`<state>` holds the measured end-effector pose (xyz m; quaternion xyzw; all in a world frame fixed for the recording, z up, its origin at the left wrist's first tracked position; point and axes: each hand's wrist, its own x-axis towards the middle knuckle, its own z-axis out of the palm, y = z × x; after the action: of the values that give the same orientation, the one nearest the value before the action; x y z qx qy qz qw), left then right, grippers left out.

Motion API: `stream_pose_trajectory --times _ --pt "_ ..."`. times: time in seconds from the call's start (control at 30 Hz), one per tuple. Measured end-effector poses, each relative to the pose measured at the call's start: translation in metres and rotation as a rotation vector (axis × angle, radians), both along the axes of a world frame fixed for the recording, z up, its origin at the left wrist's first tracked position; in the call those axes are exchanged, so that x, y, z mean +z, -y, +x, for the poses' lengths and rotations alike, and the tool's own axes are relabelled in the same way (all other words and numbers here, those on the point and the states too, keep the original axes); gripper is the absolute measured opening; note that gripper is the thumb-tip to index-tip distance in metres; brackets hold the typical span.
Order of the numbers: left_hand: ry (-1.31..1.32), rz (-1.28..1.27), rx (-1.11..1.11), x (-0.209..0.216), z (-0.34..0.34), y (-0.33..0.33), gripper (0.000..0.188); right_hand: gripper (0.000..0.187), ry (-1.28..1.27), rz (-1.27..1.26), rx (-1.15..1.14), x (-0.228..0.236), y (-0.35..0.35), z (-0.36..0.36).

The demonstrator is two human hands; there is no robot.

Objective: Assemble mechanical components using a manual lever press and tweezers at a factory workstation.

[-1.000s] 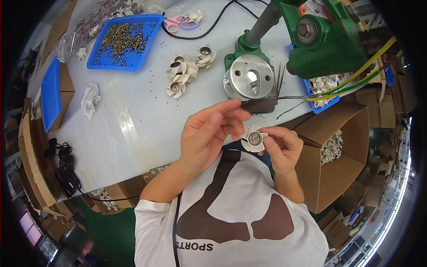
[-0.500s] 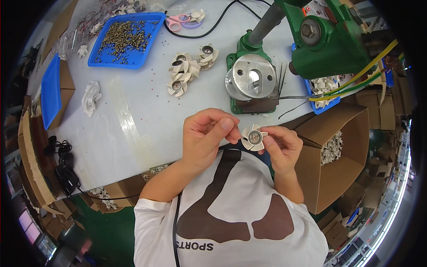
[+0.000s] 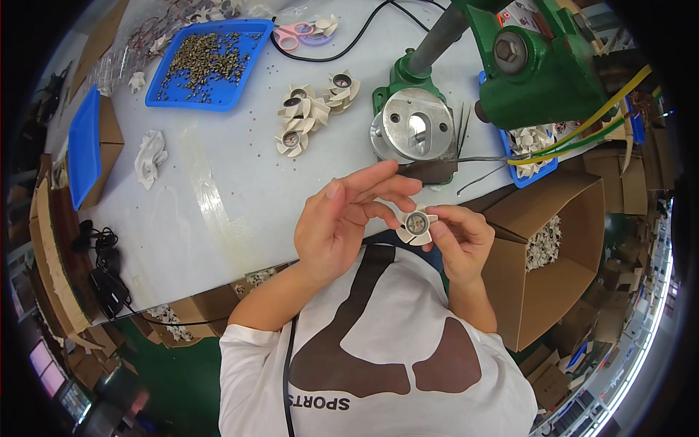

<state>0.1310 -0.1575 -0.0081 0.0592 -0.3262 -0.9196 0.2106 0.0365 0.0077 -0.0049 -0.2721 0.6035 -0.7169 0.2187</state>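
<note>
My right hand (image 3: 466,237) pinches a small off-white fan impeller (image 3: 416,226) by its blades, its dark round hub facing up. Beside it my left hand (image 3: 342,218) has its fingers spread, with one fingertip at or very near the impeller's left edge; nothing shows in its grasp. On the white table, beyond my left hand, lies a cluster of similar impellers (image 3: 309,109) with dark hubs. Past my hands stands a green press (image 3: 539,80) with a round metal fixture (image 3: 416,125) on its base.
A blue tray (image 3: 154,93) of small brass-coloured parts sits at the far left, near pink scissors (image 3: 285,38). Crumpled white material (image 3: 150,159) lies on the left. On the right are a blue tray of impellers (image 3: 535,138) and a cardboard box (image 3: 510,291) holding white pieces.
My left hand's fingers have gone from pinched together to spread apart, reaching toward the impeller. My right hand still holds the impeller in nearly the same place.
</note>
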Motion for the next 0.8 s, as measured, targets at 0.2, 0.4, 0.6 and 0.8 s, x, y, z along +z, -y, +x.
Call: stream_pose_trajectory --times 0.2,0.4,0.6,0.8 --pt "-0.009 -0.023 -0.058 -0.009 0.002 0.005 0.056 0.020 0.008 0.008 0.001 -0.002 -0.001 -0.001" --pt "0.029 -0.050 -0.032 -0.006 0.001 0.003 0.055 0.020 0.024 0.016 0.014 -0.002 0.000 -0.001" --pt "0.096 -0.318 0.161 -0.003 0.001 -0.001 0.030 0.020 0.026 0.025 0.008 -0.003 -0.001 -0.001" --pt "-0.028 -1.384 0.647 0.002 0.008 0.017 0.032 0.021 0.025 0.019 0.010 -0.003 0.000 -0.002"
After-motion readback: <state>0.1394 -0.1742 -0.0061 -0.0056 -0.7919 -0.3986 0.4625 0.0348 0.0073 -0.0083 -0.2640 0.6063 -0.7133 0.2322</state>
